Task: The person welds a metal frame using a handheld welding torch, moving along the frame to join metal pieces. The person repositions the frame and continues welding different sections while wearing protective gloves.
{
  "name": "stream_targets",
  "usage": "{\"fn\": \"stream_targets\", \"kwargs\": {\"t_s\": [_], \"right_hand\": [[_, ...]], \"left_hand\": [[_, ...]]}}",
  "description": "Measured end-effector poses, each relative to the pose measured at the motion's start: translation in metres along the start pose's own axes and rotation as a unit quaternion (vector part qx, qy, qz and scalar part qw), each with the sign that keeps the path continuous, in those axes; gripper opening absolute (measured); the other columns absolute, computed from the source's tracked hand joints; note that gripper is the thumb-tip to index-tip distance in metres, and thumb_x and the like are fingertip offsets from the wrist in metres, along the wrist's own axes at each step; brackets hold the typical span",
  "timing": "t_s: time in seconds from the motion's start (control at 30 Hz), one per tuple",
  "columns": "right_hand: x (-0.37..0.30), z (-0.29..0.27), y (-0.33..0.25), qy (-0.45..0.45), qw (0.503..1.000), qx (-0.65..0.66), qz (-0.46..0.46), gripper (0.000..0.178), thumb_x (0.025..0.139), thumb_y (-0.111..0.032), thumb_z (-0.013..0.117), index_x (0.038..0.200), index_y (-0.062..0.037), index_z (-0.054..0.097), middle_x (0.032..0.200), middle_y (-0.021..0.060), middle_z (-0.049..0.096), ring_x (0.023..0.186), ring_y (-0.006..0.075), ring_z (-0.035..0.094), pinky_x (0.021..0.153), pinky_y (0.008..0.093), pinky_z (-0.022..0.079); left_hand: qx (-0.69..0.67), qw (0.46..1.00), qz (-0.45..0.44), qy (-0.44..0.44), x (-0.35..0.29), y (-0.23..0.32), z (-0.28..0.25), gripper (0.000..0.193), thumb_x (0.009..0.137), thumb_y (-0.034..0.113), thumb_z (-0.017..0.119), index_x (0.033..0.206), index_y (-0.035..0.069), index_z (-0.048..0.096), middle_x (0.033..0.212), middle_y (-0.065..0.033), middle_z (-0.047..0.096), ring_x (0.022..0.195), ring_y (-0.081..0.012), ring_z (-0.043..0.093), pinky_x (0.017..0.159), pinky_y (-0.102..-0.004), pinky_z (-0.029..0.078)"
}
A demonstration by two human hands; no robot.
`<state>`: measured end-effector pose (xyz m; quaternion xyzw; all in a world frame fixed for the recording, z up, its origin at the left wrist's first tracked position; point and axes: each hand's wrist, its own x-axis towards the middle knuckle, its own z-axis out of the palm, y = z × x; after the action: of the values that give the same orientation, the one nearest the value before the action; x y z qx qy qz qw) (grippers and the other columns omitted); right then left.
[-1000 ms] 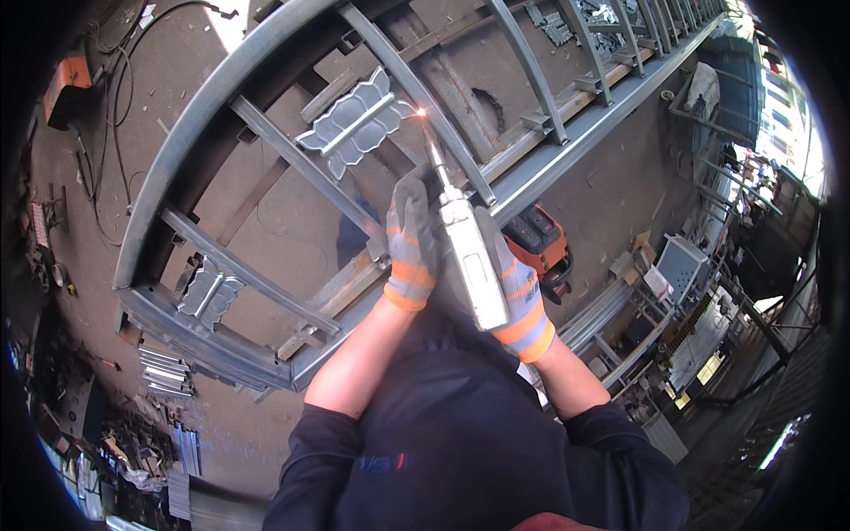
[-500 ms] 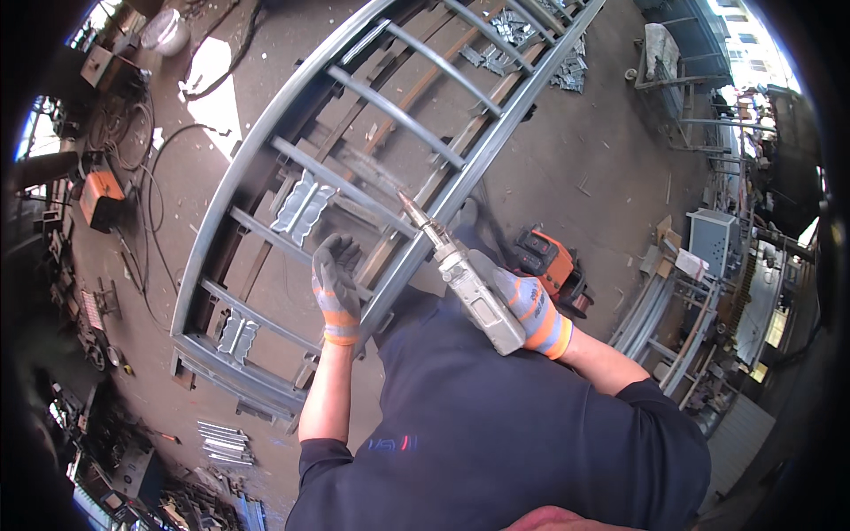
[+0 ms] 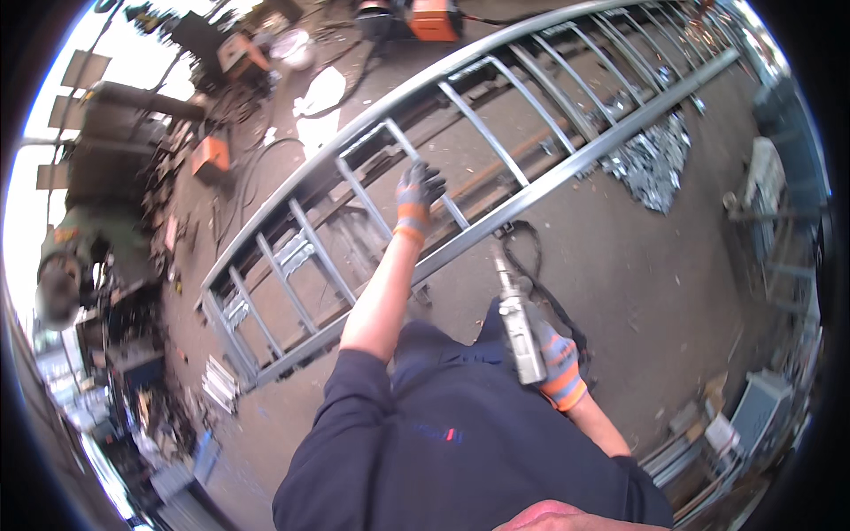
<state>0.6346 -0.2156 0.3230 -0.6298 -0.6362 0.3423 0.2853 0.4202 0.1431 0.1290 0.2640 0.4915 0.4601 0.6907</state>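
My right hand (image 3: 556,358), in a grey and orange glove, is closed around a boxy silver-grey welding gun (image 3: 522,336) with a narrow copper-coloured nozzle. The nozzle points away from me, short of the near rail of a long grey metal frame (image 3: 531,205) with ladder-like crossbars. A dark hose curves beside the gun. Stretched forward over the frame, my gloved left hand (image 3: 418,193) is above one crossbar, fingers loosely bent with gaps between them. Whether it touches the bar is unclear. Wavy-edged metal ornaments (image 3: 294,253) sit between crossbars at the frame's left end.
A pile of small shiny metal parts (image 3: 651,164) lies on the floor beyond the frame's near rail. Orange machines (image 3: 434,19) and cables lie past the far rail. Metal strips (image 3: 220,385) rest at the left; a grey box (image 3: 760,409) stands at lower right. Orange sparks show at the far right.
The view has swung and shifted rightward along the frame. My left hand has reached farther forward over the crossbars. The welding gun has moved off the near rail, still in my right hand.
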Motion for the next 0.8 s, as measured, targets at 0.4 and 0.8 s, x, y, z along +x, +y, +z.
{"fn": "stream_targets", "kwargs": {"t_s": [0.4, 0.8], "right_hand": [[-0.081, -0.018, -0.104, 0.003, 0.999, -0.043, 0.027, 0.053, 0.093, -0.018, 0.074, 0.141, 0.0012, 0.06, 0.118, 0.0211, 0.074, 0.098, 0.0393, 0.074, 0.083, 0.045, 0.06], [0.033, 0.156, -0.257, -0.044, 0.994, -0.102, -0.021, 0.049, 0.097, -0.016, 0.073, 0.14, 0.0016, 0.061, 0.115, 0.0177, 0.076, 0.095, 0.0308, 0.076, 0.082, 0.0417, 0.062]], "left_hand": [[-0.207, 0.935, -0.111, 0.265, 0.033, 0.083, -0.078, 0.074, 0.097, 0.077, 0.059, 0.124, 0.008, 0.062, 0.097, -0.021, 0.072, 0.078, -0.0383, 0.074, 0.071, -0.0558, 0.063], [0.02, 0.912, -0.128, 0.39, 0.052, 0.164, -0.2, 0.069, 0.098, 0.066, 0.065, 0.106, -0.002, 0.073, 0.089, -0.0221, 0.077, 0.077, -0.0297, 0.077, 0.07, -0.0425, 0.062]]}}
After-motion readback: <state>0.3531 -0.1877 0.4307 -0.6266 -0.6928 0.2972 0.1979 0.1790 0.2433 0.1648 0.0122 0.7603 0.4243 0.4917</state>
